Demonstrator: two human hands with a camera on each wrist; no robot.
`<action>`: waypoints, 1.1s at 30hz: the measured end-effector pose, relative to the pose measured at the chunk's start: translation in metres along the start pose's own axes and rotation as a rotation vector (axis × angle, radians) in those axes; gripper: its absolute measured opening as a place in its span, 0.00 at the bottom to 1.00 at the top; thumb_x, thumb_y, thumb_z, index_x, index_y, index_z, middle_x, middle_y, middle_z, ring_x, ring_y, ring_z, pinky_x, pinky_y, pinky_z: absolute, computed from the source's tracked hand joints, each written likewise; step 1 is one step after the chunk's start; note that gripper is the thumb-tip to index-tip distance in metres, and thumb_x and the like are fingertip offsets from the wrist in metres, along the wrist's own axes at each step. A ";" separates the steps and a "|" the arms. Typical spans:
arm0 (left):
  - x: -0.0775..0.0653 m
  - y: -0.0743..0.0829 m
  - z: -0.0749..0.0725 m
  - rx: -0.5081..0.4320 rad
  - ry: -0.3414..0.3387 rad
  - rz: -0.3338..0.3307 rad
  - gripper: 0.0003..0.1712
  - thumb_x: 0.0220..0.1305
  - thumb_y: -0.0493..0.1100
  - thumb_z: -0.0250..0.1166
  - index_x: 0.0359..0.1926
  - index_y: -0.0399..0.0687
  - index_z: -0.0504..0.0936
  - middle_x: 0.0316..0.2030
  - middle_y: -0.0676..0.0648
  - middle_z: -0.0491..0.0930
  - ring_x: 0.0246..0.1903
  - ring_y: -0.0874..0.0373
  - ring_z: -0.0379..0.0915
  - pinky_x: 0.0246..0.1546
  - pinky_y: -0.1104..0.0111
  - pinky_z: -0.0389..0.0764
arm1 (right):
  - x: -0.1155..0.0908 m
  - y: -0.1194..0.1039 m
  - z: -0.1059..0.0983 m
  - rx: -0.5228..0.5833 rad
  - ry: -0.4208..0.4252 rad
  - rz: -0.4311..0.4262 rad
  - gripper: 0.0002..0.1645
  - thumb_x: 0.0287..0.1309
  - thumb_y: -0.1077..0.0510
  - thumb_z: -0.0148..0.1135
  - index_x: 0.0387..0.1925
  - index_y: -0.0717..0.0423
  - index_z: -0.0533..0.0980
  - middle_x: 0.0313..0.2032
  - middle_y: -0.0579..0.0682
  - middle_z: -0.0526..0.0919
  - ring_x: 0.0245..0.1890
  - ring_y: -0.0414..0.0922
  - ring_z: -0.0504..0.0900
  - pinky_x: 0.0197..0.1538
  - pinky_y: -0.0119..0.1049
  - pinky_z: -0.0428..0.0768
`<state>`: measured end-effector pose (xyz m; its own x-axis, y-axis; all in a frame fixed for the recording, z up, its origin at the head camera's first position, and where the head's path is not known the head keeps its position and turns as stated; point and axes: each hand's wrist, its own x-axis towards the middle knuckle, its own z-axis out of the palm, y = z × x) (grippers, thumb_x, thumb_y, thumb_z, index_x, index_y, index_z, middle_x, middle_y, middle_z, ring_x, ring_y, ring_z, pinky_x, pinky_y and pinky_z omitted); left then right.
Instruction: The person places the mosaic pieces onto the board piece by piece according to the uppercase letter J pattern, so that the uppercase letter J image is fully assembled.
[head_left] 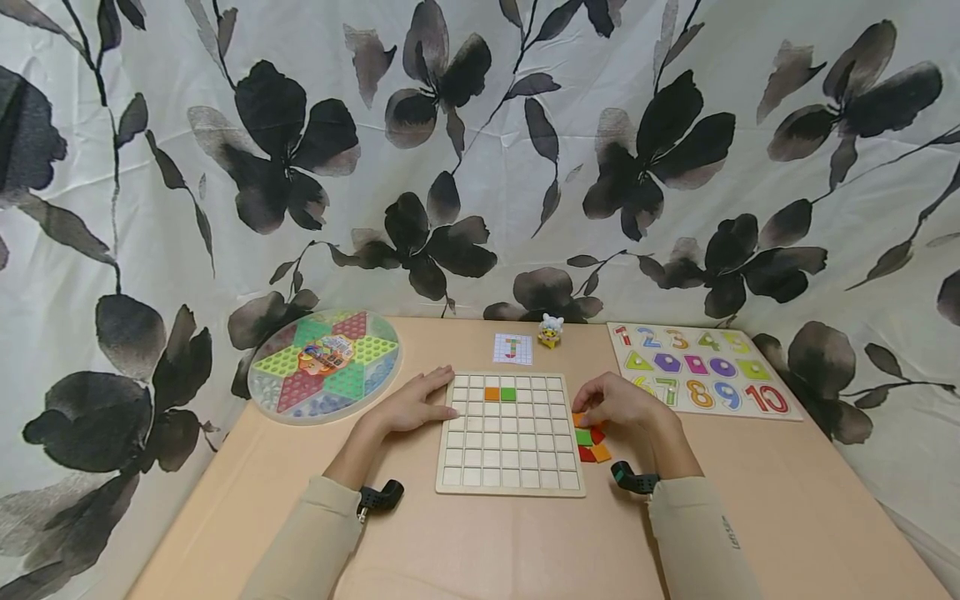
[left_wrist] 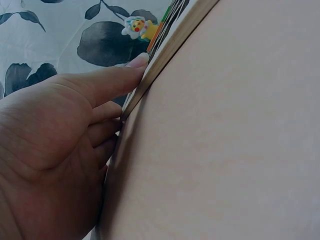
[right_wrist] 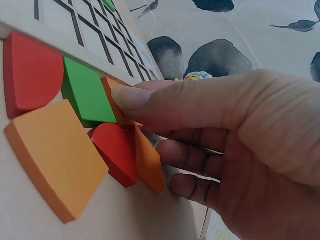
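Note:
A wooden grid board (head_left: 510,490) lies in the middle, with an orange tile (head_left: 491,394) and a green tile (head_left: 508,395) side by side in an upper row. My left hand (head_left: 412,404) rests at the board's left edge, thumb on its rim and fingers extended; the left wrist view shows the thumb (left_wrist: 120,80) against the edge. Beside the right edge, my right hand (head_left: 618,400) pinches an orange tile (right_wrist: 111,92), the index fingertip hidden behind the thumb. Around it lie a green tile (right_wrist: 90,95), red rounded tiles (right_wrist: 32,75) and other orange tiles (right_wrist: 57,160).
A small card (head_left: 513,349) with a coloured grid pattern lies behind the board, next to a small yellow-and-white figurine (head_left: 550,331). A round star-patterned game board (head_left: 322,367) is at the back left. A number puzzle board (head_left: 705,371) is at the back right, against a floral curtain (head_left: 525,167).

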<state>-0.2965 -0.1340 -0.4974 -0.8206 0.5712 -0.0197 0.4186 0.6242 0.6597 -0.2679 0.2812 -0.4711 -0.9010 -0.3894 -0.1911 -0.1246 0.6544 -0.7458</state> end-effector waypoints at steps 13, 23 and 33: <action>-0.001 0.001 0.000 -0.005 0.009 0.005 0.50 0.69 0.56 0.69 0.80 0.37 0.58 0.82 0.39 0.50 0.83 0.45 0.41 0.84 0.49 0.36 | 0.002 0.001 0.000 -0.003 -0.027 -0.008 0.09 0.57 0.64 0.76 0.40 0.57 0.86 0.34 0.51 0.84 0.37 0.48 0.76 0.43 0.37 0.79; 0.000 0.001 0.000 0.010 0.002 0.003 0.50 0.69 0.57 0.69 0.80 0.38 0.58 0.83 0.41 0.50 0.83 0.47 0.41 0.85 0.51 0.36 | 0.001 -0.001 0.001 0.007 -0.038 -0.009 0.10 0.57 0.64 0.76 0.41 0.59 0.85 0.38 0.54 0.84 0.39 0.49 0.76 0.45 0.39 0.78; -0.001 0.001 -0.001 0.002 0.008 0.005 0.50 0.69 0.57 0.69 0.80 0.38 0.59 0.82 0.40 0.50 0.83 0.45 0.41 0.84 0.49 0.37 | 0.002 -0.001 0.000 0.029 -0.060 -0.006 0.10 0.58 0.66 0.75 0.42 0.60 0.83 0.37 0.55 0.83 0.38 0.50 0.75 0.43 0.38 0.78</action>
<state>-0.2958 -0.1341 -0.4963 -0.8215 0.5701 -0.0098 0.4238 0.6221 0.6583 -0.2699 0.2800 -0.4708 -0.8737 -0.4321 -0.2234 -0.1174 0.6330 -0.7652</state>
